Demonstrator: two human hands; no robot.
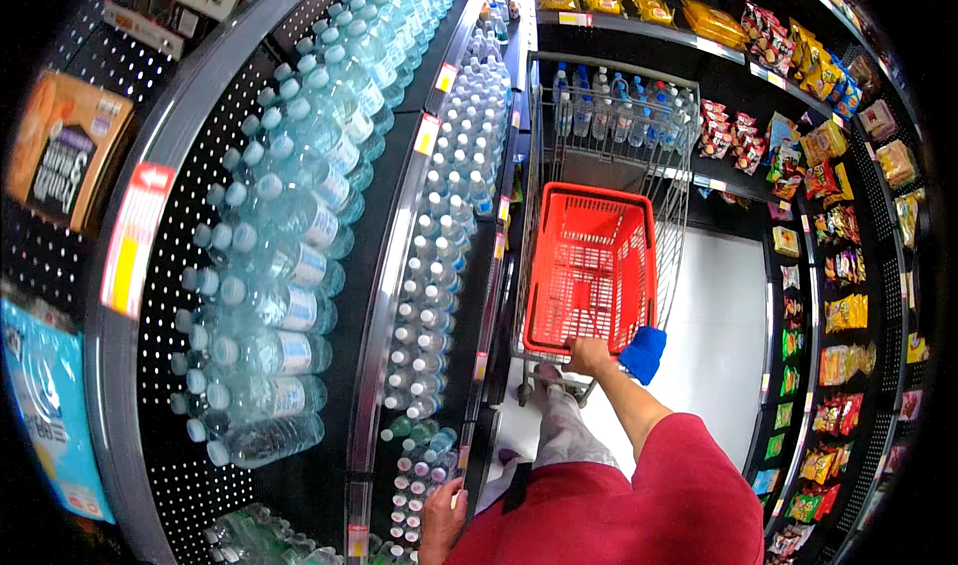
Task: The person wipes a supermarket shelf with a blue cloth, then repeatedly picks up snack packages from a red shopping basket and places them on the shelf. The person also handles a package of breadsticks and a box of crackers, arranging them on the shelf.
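Observation:
My right hand point(587, 356) is closed around the handle end of a metal shopping cart point(677, 213), at the near rim of a red plastic shopping basket point(591, 220). The basket sits in the cart, and I see nothing lying in it. A blue cloth point(644, 354) hangs just right of that hand. My left hand point(441, 518) is low beside the shelf, its thumb and forefinger apart. It is close to several small bottles with pale caps point(408, 483); whether it touches any is unclear.
Large clear water bottles point(307, 265) fill the upper left shelf, with rows of smaller white-capped bottles point(430, 318) below. Bottles point(621, 108) stand past the cart's front. Snack packets point(846, 310) line the right shelves. White floor point(715, 303) runs right of the cart.

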